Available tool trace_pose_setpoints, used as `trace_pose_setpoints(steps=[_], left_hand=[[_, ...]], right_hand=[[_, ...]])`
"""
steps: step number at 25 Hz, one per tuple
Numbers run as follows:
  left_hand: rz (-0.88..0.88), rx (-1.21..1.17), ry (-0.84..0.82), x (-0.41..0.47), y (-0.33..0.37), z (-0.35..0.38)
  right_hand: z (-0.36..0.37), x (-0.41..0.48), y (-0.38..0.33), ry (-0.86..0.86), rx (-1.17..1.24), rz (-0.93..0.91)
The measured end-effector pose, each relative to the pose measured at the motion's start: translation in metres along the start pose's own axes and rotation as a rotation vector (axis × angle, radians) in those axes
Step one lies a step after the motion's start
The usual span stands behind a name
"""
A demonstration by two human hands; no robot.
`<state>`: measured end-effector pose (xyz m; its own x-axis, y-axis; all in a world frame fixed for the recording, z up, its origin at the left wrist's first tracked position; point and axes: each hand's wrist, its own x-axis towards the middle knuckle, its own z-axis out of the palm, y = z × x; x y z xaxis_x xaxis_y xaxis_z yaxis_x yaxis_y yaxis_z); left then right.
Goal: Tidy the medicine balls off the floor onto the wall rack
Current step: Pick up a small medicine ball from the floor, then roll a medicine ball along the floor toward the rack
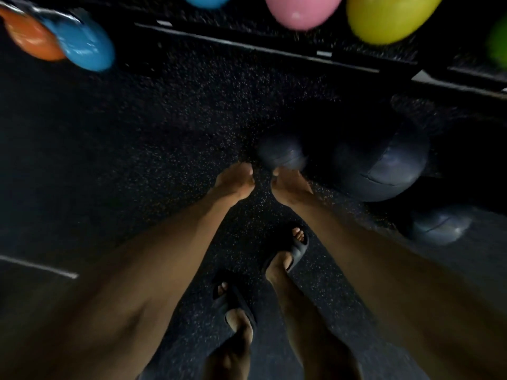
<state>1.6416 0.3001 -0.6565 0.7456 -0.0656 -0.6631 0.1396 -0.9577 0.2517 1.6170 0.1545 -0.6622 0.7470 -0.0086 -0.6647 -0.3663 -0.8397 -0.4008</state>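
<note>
Three dark medicine balls lie on the speckled black floor. A small one sits just beyond my fingertips. A large one is to its right, and another lies nearer me at the right. My left hand and my right hand reach down side by side toward the small ball. The right fingertips touch or nearly touch its near edge; I cannot tell which. The left hand is beside it, holding nothing. The image is dim and blurred.
Coloured balls hang along the top: orange, blue, another blue, pink, yellow-green, green. A dark rack base bar crosses the floor behind. My feet in black slides stand below my hands.
</note>
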Motion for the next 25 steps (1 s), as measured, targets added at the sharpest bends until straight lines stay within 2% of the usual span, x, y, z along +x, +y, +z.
trace_pose_setpoints(steps=[7,13,17,20,25], left_hand=[[0.095,-0.015,0.121,-0.149,-0.031,-0.118],[0.179,-0.043,0.238,-0.264,-0.019,-0.196],[0.207,-0.057,0.293,-0.329,-0.012,-0.222],[0.239,-0.08,0.396,-0.378,-0.003,-0.238],[0.235,-0.069,0.499,-0.472,0.016,-0.233]], right_hand=[[-0.058,-0.158,-0.098,0.034,-0.141,-0.065],[-0.132,-0.275,-0.171,0.207,-0.201,-0.168],[-0.164,-0.344,-0.18,0.318,-0.253,-0.212],[-0.188,-0.391,-0.171,0.412,-0.304,-0.247],[-0.203,-0.462,-0.154,0.484,-0.349,-0.318]])
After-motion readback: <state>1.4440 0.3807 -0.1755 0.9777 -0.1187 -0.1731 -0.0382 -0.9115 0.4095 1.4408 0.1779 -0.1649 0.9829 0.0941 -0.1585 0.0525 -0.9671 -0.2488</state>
